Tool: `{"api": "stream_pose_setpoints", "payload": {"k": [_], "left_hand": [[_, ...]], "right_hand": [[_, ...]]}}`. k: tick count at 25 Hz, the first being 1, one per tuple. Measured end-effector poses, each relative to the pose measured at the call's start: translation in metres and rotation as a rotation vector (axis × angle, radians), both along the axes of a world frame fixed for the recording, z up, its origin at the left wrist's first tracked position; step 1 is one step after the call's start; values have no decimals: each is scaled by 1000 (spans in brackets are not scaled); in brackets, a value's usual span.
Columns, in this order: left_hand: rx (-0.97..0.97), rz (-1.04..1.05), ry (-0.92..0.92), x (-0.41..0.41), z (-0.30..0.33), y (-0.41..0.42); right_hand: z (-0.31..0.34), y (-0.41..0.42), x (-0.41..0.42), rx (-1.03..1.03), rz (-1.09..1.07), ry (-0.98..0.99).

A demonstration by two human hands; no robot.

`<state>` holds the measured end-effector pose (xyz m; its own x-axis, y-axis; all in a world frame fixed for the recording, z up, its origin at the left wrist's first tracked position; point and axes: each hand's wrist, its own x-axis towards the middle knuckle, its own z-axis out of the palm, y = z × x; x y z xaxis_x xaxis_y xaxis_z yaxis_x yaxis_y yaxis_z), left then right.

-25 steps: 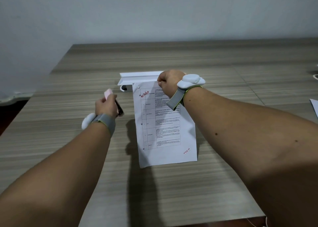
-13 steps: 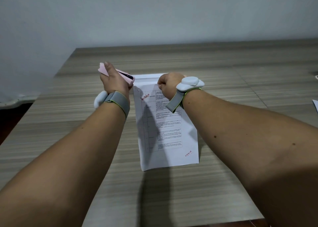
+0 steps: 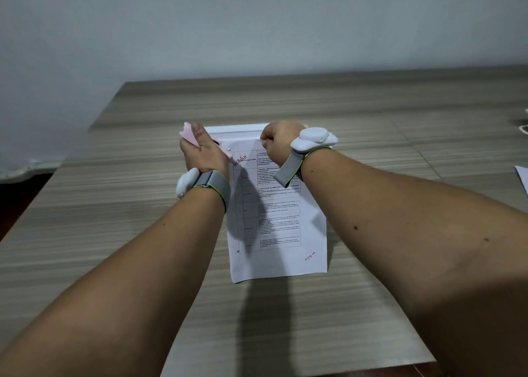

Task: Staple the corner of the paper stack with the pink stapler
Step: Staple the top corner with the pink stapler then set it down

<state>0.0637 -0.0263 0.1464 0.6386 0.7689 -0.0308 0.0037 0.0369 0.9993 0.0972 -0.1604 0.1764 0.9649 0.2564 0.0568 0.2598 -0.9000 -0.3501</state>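
I have the wood-grain table (image 3: 371, 114) filling most of my view, running back to a plain grey wall (image 3: 257, 19) at 12 o'clock. My two bare forearms come in from 7 and 4 o'clock and meet near the middle. The paper stack (image 3: 283, 228) lies flat on the table at centre, long side running toward me, its top sheet printed with a table of small text and red marks near the upper left and lower right corners. At 3 o'clock a corner of another white sheet (image 3: 522, 176) pokes in at the frame edge. My right hand (image 3: 278, 145) sits at the stack's far edge, at 12 o'clock of the sheet, fingers curled together and pinching the top edge of the paper. My left hand (image 3: 204, 152) is at the stack's upper left corner, at 11 o'clock, fingers wrapped tight around the pink stapler (image 3: 189, 132), thumb lying along its top; its nose is at that corner, though I cannot tell whether the paper sits inside its mouth. Each wrist carries a grey band: left wrist tracker (image 3: 187, 182), right wrist tracker (image 3: 313, 139).
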Motion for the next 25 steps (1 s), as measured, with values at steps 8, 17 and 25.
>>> {"api": "stream_pose_setpoints", "payload": {"k": [8, 17, 25], "left_hand": [[-34, -12, 4, 6, 5, -1], [21, 14, 18, 11, 6, -2], [86, 18, 139, 17, 6, 2]], "right_hand": [[-1, 1, 4, -14, -2, -1], [-8, 3, 10, -1, -2, -6], [-8, 5, 8, 0, 31, -6]]}}
